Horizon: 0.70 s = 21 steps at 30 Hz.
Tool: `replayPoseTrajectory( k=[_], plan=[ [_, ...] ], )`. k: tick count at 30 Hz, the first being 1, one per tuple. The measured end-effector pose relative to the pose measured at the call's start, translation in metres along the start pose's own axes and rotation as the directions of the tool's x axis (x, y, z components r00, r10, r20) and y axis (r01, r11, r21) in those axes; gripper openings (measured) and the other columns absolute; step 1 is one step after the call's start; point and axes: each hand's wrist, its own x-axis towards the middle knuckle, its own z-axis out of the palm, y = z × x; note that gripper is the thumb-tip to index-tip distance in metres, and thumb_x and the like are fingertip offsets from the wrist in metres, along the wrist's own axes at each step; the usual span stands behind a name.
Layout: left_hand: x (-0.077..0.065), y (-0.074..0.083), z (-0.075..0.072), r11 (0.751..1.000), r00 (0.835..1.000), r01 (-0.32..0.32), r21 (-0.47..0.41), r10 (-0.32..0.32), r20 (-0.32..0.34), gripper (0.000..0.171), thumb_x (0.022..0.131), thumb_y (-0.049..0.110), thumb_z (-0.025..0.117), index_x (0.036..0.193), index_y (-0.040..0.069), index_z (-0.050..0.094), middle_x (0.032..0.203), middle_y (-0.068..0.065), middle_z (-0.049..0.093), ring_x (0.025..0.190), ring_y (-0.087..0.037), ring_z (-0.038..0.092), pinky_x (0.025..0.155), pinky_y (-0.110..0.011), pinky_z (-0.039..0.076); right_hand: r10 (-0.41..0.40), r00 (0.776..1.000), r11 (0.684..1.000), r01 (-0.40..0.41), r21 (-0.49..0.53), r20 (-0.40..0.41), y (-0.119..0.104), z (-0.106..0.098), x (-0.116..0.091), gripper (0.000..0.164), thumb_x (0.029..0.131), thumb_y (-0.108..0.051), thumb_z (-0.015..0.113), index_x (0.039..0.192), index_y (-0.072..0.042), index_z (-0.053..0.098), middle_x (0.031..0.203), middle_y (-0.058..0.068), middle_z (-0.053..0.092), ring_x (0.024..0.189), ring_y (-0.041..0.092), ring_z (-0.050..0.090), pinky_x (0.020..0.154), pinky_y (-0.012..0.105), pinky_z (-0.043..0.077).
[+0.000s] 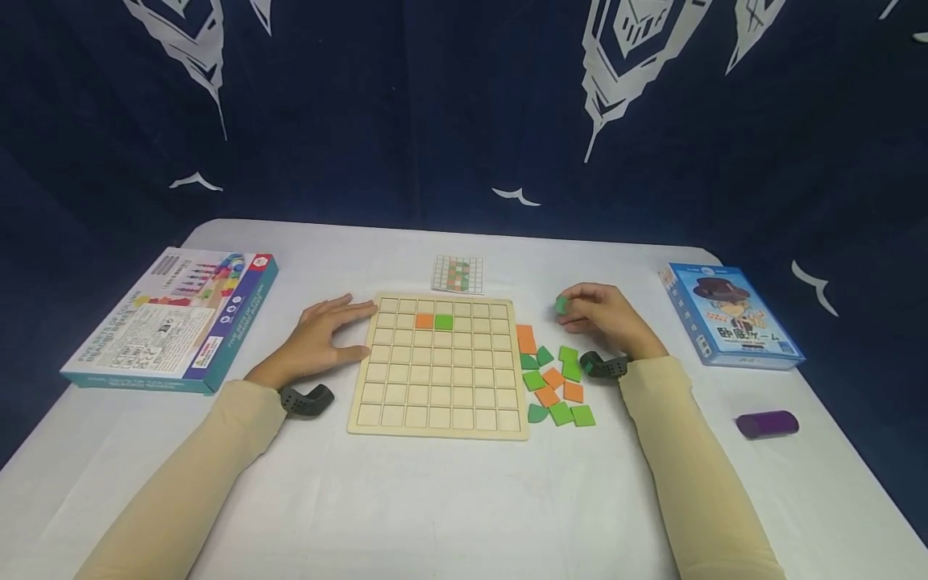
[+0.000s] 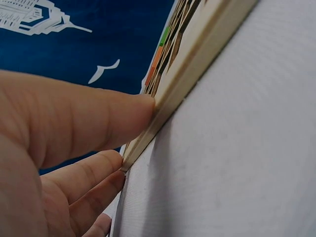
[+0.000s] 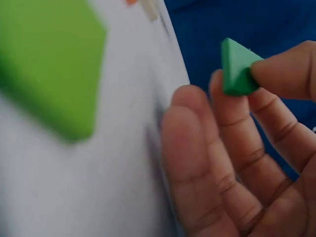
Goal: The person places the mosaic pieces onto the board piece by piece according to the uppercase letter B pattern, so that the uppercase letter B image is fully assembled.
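Your right hand (image 1: 602,314) pinches a dark green piece (image 3: 236,64) between thumb and fingertips, above the tabletop (image 1: 449,507) to the right of the board (image 1: 438,374). In the right wrist view, one corner of that piece points up and slightly left, its thick edge faces left, and your thumb covers part of it; you cannot tell its long axis. Your left hand (image 1: 319,334) is opened out, fingers extended and thumb apart, with its tips touching the board's left edge. The board lies flat and looks square, one side facing you. In its second row from the far side, an orange square (image 1: 424,321) sits directly left of a light green square (image 1: 444,322). Loose pieces (image 1: 569,354) lie scattered beside the board's right edge.
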Motion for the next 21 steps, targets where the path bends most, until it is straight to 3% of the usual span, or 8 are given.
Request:
replayPoseTrajectory(
  k=[6, 11, 21],
  plan=[
    [0.000, 0.000, 0.001, 1.000, 1.000, 0.003, 0.003, -0.003, 0.001, 0.071, 0.094, 0.022, 0.078, 0.158, 0.005, 0.053, 0.166, -0.016, 0.048, 0.162, -0.045, 0.023, 0.130, -0.067, 0.006, -0.058, 0.995, 0.998, 0.059, -0.010, 0.086, -0.014, 0.004, -0.004, 0.037, 0.102, -0.005, 0.062, 0.133, 0.016, 0.060, 0.105, 0.007, 0.075, 0.086, 0.010, 0.073, 0.081, 0.026, 0.064],
    [0.000, 0.000, 0.001, 1.000, 1.000, 0.007, -0.001, -0.007, 0.001, 0.071, 0.094, 0.022, 0.078, 0.159, 0.004, 0.053, 0.167, -0.016, 0.048, 0.162, -0.045, 0.023, 0.130, -0.067, 0.005, -0.091, 0.985, 0.996, 0.089, 0.023, 0.146, -0.019, 0.011, -0.004, 0.036, 0.104, -0.001, 0.062, 0.134, 0.018, 0.058, 0.104, 0.003, 0.075, 0.086, 0.010, 0.073, 0.083, 0.027, 0.064],
    [0.001, 0.000, 0.001, 1.000, 1.000, 0.016, 0.000, -0.016, 0.002, 0.071, 0.094, 0.022, 0.078, 0.159, 0.005, 0.053, 0.167, -0.016, 0.047, 0.162, -0.045, 0.023, 0.130, -0.065, 0.005, -0.095, 0.980, 0.994, 0.083, 0.074, 0.173, -0.028, 0.025, 0.000, 0.040, 0.105, 0.004, 0.062, 0.142, 0.016, 0.056, 0.095, 0.005, 0.074, 0.081, 0.011, 0.074, 0.083, 0.028, 0.065]
  ],
)
